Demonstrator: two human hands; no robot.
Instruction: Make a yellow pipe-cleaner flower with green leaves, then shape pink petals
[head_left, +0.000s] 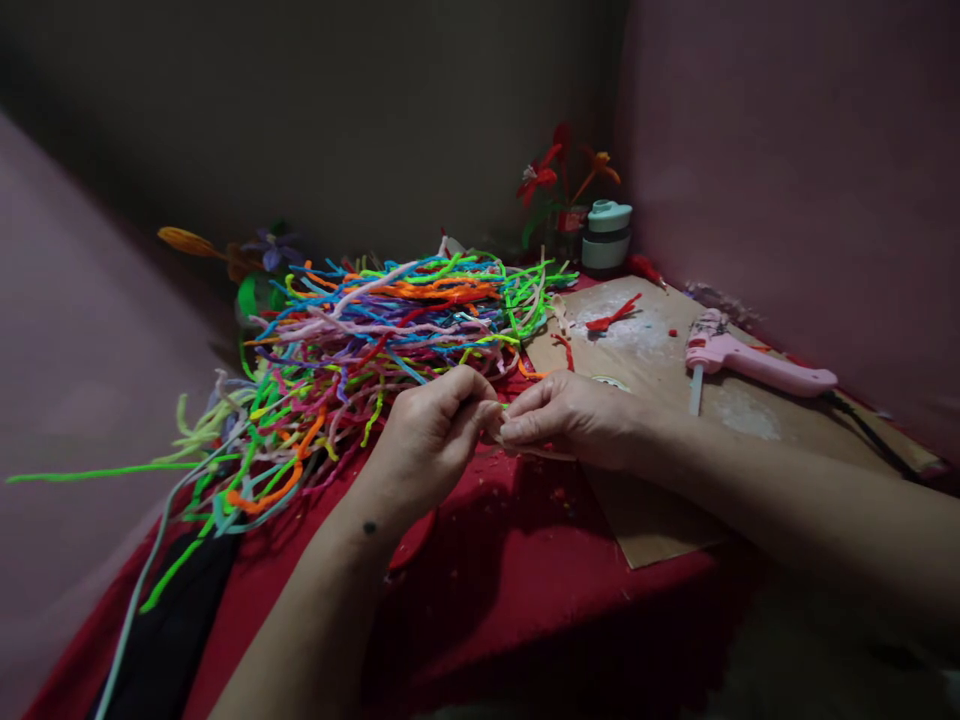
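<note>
No brand, label or writing can be read anywhere in the view. Two hands meet over the red cloth [487, 560] of the worktop: the left hand [431, 430] and the right hand [574, 415] are both closed, fingertips pinched together on a small pale piece [501, 418] between them — too small and hidden to say exactly what it is, though a bit of green shows just at the pinch.

Just behind and to the left of the hands lies one big heap of pipe cleaners [375, 320], far too many to count, in green, orange, blue, pink, purple and yellow; loose strands trail off towards the left edge.

To the right lies one cardboard sheet [660, 520], partly under the right forearm. On it rest one pink glue gun [750, 360], its cord running off right, and a few red scraps [611, 318]. At the back corner stand one pale green and white round container [607, 236] and red and orange handmade flowers [559, 170] — another orange and purple flower [225, 250] lies behind the heap.
</note>
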